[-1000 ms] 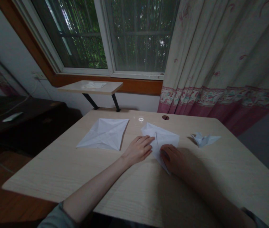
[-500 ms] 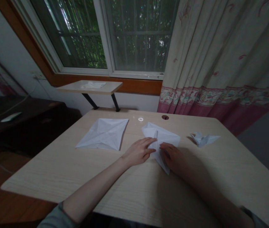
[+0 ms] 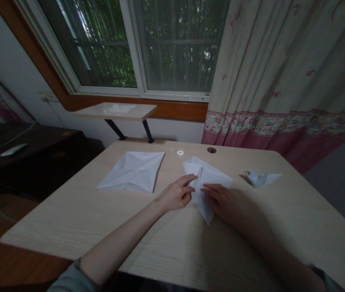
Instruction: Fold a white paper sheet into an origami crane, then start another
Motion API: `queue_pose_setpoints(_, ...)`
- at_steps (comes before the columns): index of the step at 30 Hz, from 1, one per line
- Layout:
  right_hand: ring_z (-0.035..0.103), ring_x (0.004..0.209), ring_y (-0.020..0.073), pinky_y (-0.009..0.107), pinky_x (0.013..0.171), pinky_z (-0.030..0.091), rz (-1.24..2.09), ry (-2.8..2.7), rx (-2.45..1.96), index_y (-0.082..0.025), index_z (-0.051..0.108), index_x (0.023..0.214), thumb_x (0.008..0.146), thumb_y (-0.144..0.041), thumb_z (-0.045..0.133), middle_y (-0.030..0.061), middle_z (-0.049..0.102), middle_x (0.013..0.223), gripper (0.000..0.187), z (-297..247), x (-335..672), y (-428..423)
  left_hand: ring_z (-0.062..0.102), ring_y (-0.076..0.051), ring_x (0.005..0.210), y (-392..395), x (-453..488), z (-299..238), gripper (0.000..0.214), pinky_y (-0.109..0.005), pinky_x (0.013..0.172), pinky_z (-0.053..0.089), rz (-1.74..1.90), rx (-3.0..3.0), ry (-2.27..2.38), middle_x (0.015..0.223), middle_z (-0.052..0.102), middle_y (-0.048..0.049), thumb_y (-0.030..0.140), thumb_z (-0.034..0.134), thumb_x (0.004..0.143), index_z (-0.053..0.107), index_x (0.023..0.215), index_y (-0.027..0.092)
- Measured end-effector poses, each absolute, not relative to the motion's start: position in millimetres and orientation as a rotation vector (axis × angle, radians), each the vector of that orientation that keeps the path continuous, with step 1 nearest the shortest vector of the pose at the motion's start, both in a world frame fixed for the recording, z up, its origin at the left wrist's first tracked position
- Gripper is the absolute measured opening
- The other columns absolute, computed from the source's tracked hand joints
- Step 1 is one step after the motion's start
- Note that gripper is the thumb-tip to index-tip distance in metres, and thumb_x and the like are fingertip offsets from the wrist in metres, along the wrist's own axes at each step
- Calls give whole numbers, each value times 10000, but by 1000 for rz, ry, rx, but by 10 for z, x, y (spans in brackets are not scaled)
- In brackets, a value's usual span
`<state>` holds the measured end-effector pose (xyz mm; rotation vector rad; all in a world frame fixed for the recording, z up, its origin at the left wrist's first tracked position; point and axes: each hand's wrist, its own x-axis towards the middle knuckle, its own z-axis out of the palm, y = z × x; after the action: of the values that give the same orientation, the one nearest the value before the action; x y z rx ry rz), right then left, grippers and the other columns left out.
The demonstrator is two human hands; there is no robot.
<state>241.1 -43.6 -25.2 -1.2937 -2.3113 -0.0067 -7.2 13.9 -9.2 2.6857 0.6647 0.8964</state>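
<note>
- Desk [image 3: 160,247]: pale wood-grain top, the landmark for all below.
- Folded white paper [image 3: 206,181]: on the desk, middle, a bit right of centre & toward the far edge. Kite-like w/ a long pointed tip aimed at the person, broader end away; narrow flap stands up near top centre, layered folds visible, sharp crisp edges.
- L hand [image 3: 176,194]: on the desk, just left of the folded white paper. Fingers extended, loosely apart, tips at/on paper's left side; no tight pinch visible.
- R hand [image 3: 221,201]: on the desk, over the paper's right side. Fingers long, flat, close together, lying across paper, tips pointing left toward L hand; no clear grip. Hand in heavy shadow.
- Creased white sheet [image 3: 132,171]: flat on the desk, left of centre, well apart from L hand; diagonal crease lines, roughly diamond-shaped.
- Small folded paper figure [image 3: 260,179]: on the desk, right side, pointed wings/tips, crumpled-looking, well right of R hand.
- Cable hole [image 3: 211,150]: dark, round, near the desk's far edge.
- Small shelf table [image 3: 114,110]: beyond the desk's far edge, black legs, white tissue [image 3: 119,108] on top.
- Window [image 3: 175,44] beyond the desk, foliage outside; floral curtain [image 3: 282,73] far right, pink border.
</note>
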Motion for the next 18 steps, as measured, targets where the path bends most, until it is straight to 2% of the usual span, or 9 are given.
queue_pose_setpoints(5,615,1246,248,499,1072,501,-22,-2377,-1303,-271,666,1310,946,-117,487,86,649,1388,434,-205,2375,-456,455,-267,1429,153,-71,-110,187,-472,1150,463,904,2673,692,1499,508,-154,101,582,893,697,1026,163)
queue_pose_setpoints(13,573,1290,260,504,1068,496,-36,-2457,-1320,-287,616,1382,963,-126,482,70,605,1444,468,-190,2361,-458,399,-284,1466,171,-82,-124,190,-491,1140,467,887,2656,728,1556,429,-161,85,590,901,664,1055,168)
queue_pose_setpoints(18,569,1286,261,507,1057,497,-54,-2456,-1320,-294,630,1363,969,-130,481,70,617,1428,452,-230,2355,-454,437,-269,1440,185,-88,-100,192,-480,1132,476,905,2663,738,1537,455,-153,85,588,903,667,1052,177)
